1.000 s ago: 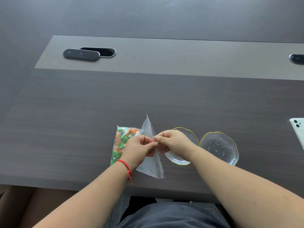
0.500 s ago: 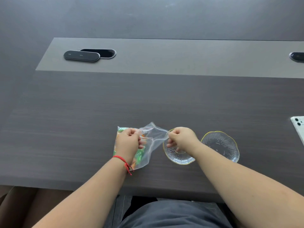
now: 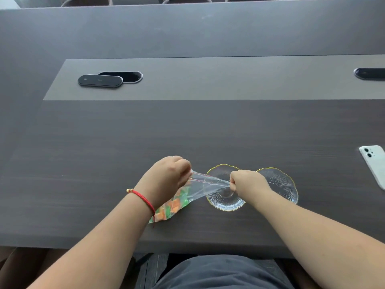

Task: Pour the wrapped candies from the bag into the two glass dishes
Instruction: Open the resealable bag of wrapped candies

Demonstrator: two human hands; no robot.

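A clear zip bag (image 3: 205,184) with green and orange wrapped candies (image 3: 174,203) in its bottom lies near the table's front edge. My left hand (image 3: 166,180) pinches one side of the bag's mouth and my right hand (image 3: 246,183) pinches the other, stretching the mouth wide over the left glass dish (image 3: 226,203). The right glass dish (image 3: 280,184) sits just beside it, partly behind my right hand. Both dishes are ribbed, gold-rimmed and hold nothing.
A white phone (image 3: 374,163) lies at the right edge of the dark table (image 3: 104,163). On the grey centre strip sit a black oval cover (image 3: 100,80) beside a cable opening and another opening (image 3: 369,74) at far right. Chairs stand beyond the table.
My hands have pulled further apart, stretching the bag's mouth wide open. My right hand moved right over the left dish, and the candy end of the bag swung toward me.
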